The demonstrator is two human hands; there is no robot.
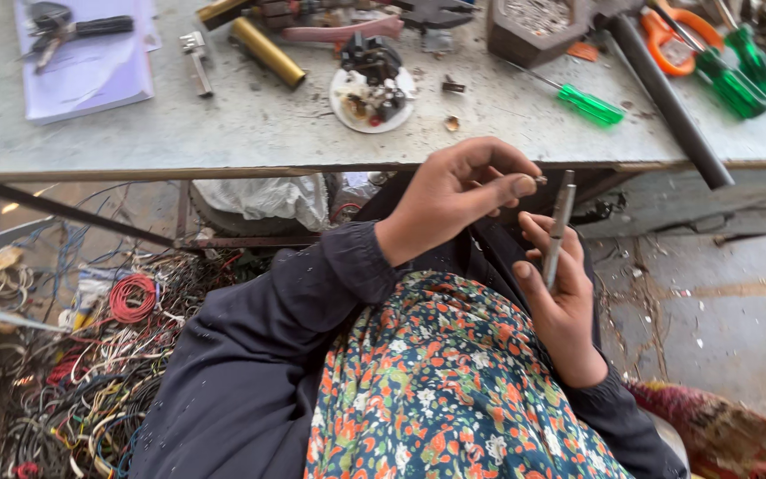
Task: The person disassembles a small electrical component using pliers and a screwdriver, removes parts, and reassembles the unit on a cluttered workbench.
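A seated person's left hand (454, 200) pinches a tiny metal part (542, 180) between thumb and forefinger, just at 9 o'clock of the tip of a slim grey tool (558, 229). The right hand (560, 297) grasps that tool upright, fingers curled round its shaft. Both hands hang below the worktop (250, 133) edge, above a floral lap. On the worktop at 12 o'clock sit a white dish (371, 93) of small parts, a brass tube (267, 52) and green screwdrivers (589, 105). Tangled wires (90, 355) lie on the floor at 8 o'clock.
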